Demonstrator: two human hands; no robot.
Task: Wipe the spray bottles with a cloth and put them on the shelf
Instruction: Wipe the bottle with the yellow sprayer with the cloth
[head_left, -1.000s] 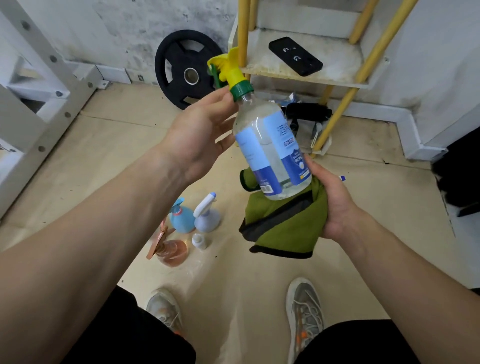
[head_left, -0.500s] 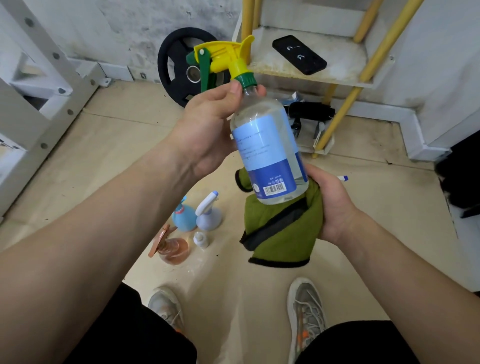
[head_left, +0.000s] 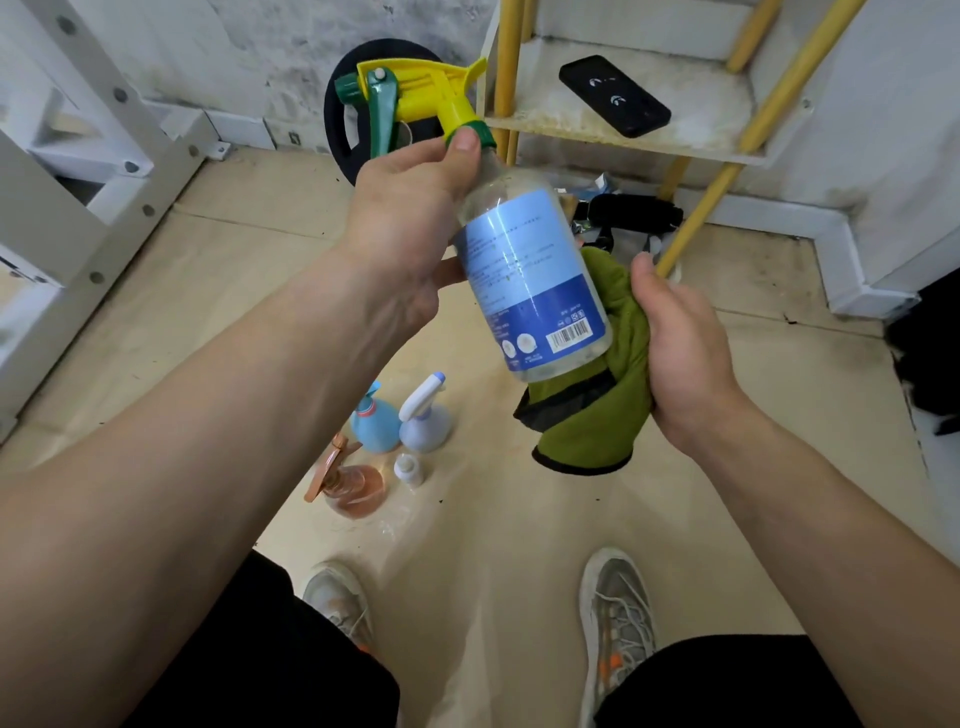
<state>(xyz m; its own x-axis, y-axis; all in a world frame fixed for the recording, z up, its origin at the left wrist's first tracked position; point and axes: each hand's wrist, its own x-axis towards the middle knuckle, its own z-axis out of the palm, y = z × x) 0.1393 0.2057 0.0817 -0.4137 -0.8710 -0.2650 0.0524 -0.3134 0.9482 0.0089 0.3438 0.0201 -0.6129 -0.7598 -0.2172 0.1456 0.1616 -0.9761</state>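
We see a beige floor where four bottles stand close together: a blue spray bottle, a pale spray bottle just beside it, a pink spray bottle in front, and a small white bottle. A black weight plate leans on the wall. On the white shelf lies a flat black device.

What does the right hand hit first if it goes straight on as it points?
Likely the bottle: the right hand grips the cloth and faces the bottle's lower side, with only cloth between them. Depth is unclear.
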